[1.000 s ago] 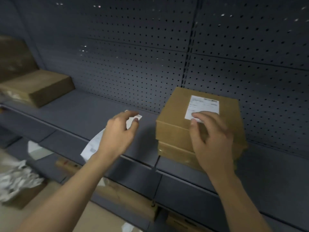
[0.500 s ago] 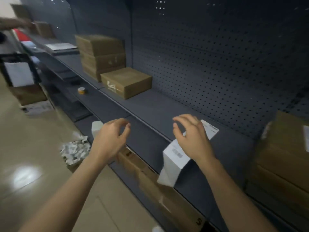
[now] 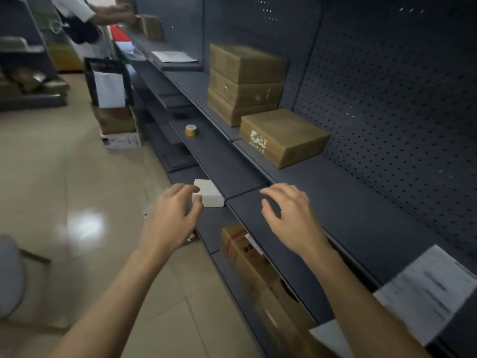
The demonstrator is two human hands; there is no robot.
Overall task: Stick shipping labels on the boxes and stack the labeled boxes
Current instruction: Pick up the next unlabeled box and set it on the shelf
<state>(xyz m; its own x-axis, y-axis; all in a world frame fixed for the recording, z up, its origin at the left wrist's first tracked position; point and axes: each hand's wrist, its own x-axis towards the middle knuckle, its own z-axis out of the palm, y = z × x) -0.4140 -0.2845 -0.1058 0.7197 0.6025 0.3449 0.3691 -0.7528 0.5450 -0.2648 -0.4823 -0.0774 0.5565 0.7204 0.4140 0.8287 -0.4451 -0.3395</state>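
My left hand (image 3: 170,215) hovers with curled, parted fingers and holds nothing; its fingertips overlap a small white block (image 3: 210,196) on the lower shelf ledge. My right hand (image 3: 291,215) is spread, empty, over the dark upper shelf (image 3: 348,202). A white strip of shipping labels (image 3: 426,288) lies on the shelf at the lower right, hanging over its edge. Ahead on the shelf sits a single brown box (image 3: 281,135) with no label on its top. Behind it stands a stack of three brown boxes (image 3: 245,81).
A roll of tape (image 3: 191,130) sits on the lower shelf. Cardboard cartons (image 3: 247,257) fill the bottom shelf below my hands. Another person (image 3: 103,14) handles a box at the far end of the aisle. A black bag (image 3: 108,83) and cartons stand on the floor.
The view has swung left, and the labelled box stack has gone out of view on the right. My right hand has let go of the label strip; both hands have moved left.
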